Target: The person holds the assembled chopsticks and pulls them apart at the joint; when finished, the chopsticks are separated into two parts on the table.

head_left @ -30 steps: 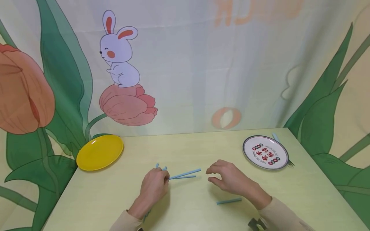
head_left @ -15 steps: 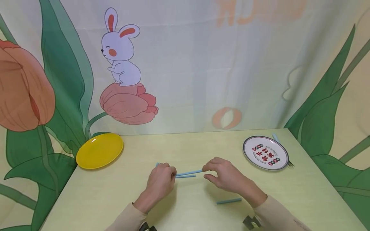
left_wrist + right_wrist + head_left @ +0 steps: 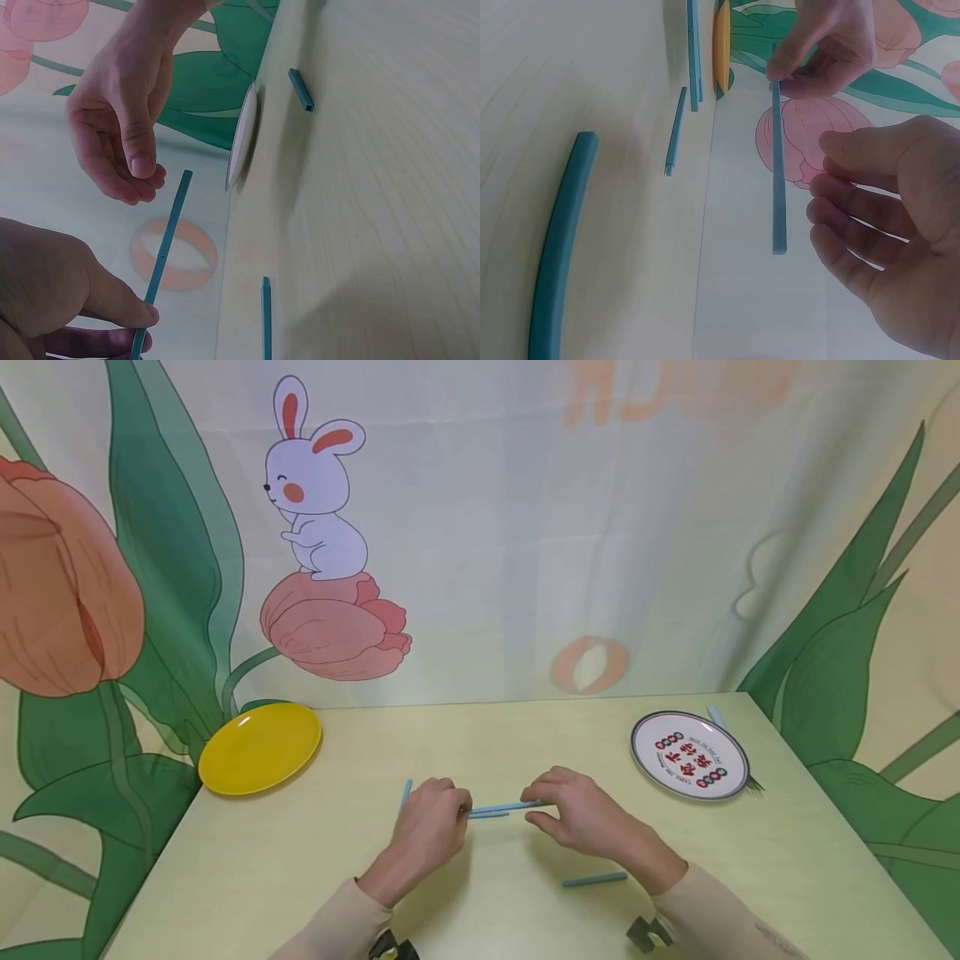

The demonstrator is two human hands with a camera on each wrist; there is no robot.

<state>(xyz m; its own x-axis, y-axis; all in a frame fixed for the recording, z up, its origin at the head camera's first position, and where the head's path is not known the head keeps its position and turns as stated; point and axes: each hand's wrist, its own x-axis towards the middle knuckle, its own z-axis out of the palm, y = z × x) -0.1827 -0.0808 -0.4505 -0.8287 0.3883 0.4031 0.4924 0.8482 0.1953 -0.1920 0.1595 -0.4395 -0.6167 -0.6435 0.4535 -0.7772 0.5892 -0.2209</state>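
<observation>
My left hand (image 3: 433,827) pinches a thin light-blue stick (image 3: 162,251) between thumb and fingers, holding it above the table. Its free end points towards my right hand (image 3: 588,814). Those fingers are loosely bent and stand beside that end; in the right wrist view (image 3: 892,210) a gap shows between them and the stick. Below the held stick, another blue stick (image 3: 266,319) lies on the table. A short blue stick (image 3: 594,879) lies nearer, below the right wrist. Beyond my left hand, the end of one more blue stick (image 3: 407,792) shows; the hand hides the rest.
A yellow plate (image 3: 260,749) is at the table's back left. At the back right sits a white plate (image 3: 649,758) with red characters, a light-blue handle (image 3: 716,717) and dark fork-like tines (image 3: 756,786) showing from beneath it. A printed curtain (image 3: 480,527) hangs behind the table.
My left hand has moved right with the pinched stick, over the one lying on the table. My right hand has come slightly left, close to the stick's free end.
</observation>
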